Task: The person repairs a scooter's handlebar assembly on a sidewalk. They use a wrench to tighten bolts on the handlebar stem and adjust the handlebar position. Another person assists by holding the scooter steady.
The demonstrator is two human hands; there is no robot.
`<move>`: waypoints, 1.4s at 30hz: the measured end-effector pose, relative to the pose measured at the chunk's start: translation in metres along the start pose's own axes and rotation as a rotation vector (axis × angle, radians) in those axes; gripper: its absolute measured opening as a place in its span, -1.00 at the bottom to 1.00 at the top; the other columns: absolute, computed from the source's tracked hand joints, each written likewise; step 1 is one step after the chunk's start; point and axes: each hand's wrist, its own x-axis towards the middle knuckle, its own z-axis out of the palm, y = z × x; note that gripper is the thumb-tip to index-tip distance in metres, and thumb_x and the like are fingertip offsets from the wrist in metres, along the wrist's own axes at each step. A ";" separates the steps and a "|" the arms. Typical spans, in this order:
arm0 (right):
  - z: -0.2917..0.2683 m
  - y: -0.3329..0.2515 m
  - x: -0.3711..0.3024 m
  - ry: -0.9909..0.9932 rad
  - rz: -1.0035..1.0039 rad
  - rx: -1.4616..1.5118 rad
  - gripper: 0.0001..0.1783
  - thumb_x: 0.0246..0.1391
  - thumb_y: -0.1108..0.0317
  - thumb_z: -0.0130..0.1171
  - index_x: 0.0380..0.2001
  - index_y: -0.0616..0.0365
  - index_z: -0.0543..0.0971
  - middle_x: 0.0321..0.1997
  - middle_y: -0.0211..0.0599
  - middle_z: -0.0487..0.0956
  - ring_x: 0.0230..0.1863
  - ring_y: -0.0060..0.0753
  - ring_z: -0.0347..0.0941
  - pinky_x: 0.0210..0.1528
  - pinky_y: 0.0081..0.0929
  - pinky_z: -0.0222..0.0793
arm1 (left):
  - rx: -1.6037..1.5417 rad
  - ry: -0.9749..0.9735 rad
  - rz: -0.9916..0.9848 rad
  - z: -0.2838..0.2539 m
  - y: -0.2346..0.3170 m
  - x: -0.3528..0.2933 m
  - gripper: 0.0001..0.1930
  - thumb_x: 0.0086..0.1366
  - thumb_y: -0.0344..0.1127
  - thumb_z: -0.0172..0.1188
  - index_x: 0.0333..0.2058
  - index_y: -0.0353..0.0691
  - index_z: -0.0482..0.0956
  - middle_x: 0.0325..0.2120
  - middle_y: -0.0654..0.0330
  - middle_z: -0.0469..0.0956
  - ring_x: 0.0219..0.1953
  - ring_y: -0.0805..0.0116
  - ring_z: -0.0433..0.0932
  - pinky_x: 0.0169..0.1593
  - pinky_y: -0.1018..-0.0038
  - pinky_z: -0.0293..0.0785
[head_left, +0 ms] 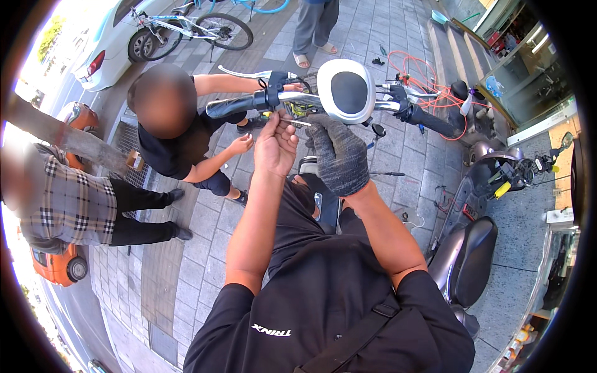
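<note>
My bare left hand (277, 146) is closed with its fingertips pinched just below the left handlebar grip (230, 107). A short, thin, pale rod-like piece (300, 123) runs from those fingertips to my right hand (339, 155). A dark grey knit glove covers the right hand, and its fingers are closed at the other end of the piece. What exactly the piece is, I cannot make out. Both hands are close to the handlebar of an electric scooter, below its white housing with a dark oval panel (348, 94). Yellow-green parts show behind my left fingertips.
At my left a person in black (180, 137) crouches, one arm stretched to the handlebar. Another person in a checked shirt (78, 193) stands farther left. A parked scooter (469, 261) is at the right. An orange-red hose (413, 71) lies coiled near the steps; a bicycle (193, 28) stands beyond.
</note>
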 end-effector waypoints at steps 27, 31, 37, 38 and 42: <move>-0.001 -0.010 0.002 0.060 0.202 0.086 -0.80 0.32 0.43 0.11 -0.08 0.27 0.61 -0.40 -0.22 0.66 -0.43 -0.46 0.60 -0.36 -0.46 0.50 | -0.012 -0.031 0.065 0.002 -0.004 -0.005 -0.74 0.48 -0.25 0.09 -0.09 -0.37 0.54 -0.35 0.11 0.63 -0.33 0.31 0.72 -0.41 0.48 0.68; 0.000 -0.011 0.003 0.092 0.231 0.159 -0.79 0.32 0.42 0.11 -0.08 0.30 0.60 -0.38 -0.17 0.66 -0.42 -0.43 0.61 -0.34 -0.42 0.52 | -0.005 0.006 0.071 0.008 -0.004 -0.005 -0.75 0.48 -0.26 0.10 -0.10 -0.38 0.54 -0.39 0.12 0.63 -0.35 0.30 0.72 -0.41 0.48 0.68; 0.003 -0.016 0.001 0.052 0.009 -0.089 -0.78 0.26 0.46 0.15 -0.06 0.26 0.61 -0.21 -0.15 0.68 -0.29 -0.30 0.65 -0.24 -0.38 0.55 | -0.039 0.046 0.049 0.010 -0.002 -0.004 -0.77 0.46 -0.29 0.12 -0.12 -0.37 0.56 -0.39 0.16 0.63 -0.41 0.39 0.69 -0.41 0.57 0.64; 0.009 -0.023 0.003 0.049 -0.051 -0.062 -0.79 0.27 0.45 0.16 -0.06 0.23 0.61 -0.23 -0.16 0.69 -0.27 -0.33 0.66 -0.20 -0.39 0.55 | -0.093 0.043 0.014 0.006 -0.002 -0.001 -0.78 0.46 -0.30 0.11 -0.12 -0.38 0.55 -0.40 0.14 0.62 -0.42 0.39 0.68 -0.42 0.58 0.64; 0.026 -0.031 0.012 0.020 -0.263 -0.127 -0.78 0.21 0.48 0.22 -0.07 0.20 0.62 -0.15 -0.13 0.69 -0.16 -0.19 0.66 -0.08 -0.35 0.55 | -0.233 -0.006 -0.066 -0.001 -0.002 0.015 -0.79 0.47 -0.30 0.08 -0.14 -0.35 0.56 -0.36 0.16 0.63 -0.34 0.39 0.67 -0.28 0.52 0.65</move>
